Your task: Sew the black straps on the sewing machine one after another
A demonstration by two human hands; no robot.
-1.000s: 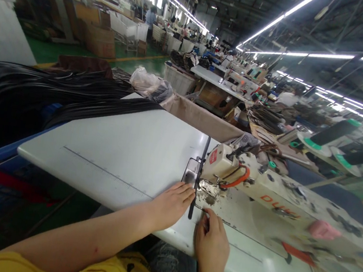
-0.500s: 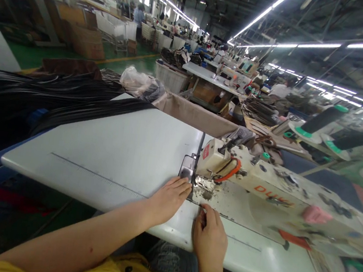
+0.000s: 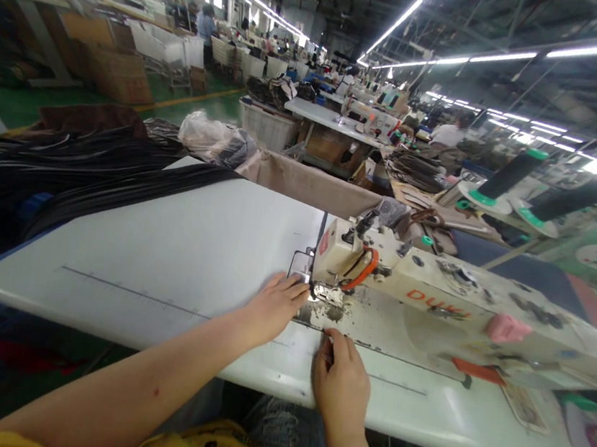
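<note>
My left hand [image 3: 275, 309] lies flat on the sewing table, fingers stretched out, with the fingertips beside the presser foot [image 3: 327, 294] of a sewing machine [image 3: 410, 288]. A narrow black strip [image 3: 323, 221] runs out behind the machine head; its near part passes by my left fingertips under the foot. My right hand [image 3: 343, 375] rests at the table's front part, just in front of the machine bed, with fingers curled and thumb and forefinger together. Whatever they hold, if anything, is hidden.
Long black strips [image 3: 133, 192] drape over the table's left back edge. Behind the table stands a fabric-lined bin [image 3: 309, 181]. Black thread cones [image 3: 508, 178] stand at right. A pink piece [image 3: 508, 327] sits on the machine arm. Other workstations and people are farther back.
The view has shifted slightly, moving the scene left. Less of the black strip shows in front of the presser foot beside my left fingers. Both hands keep nearly the same pose.
</note>
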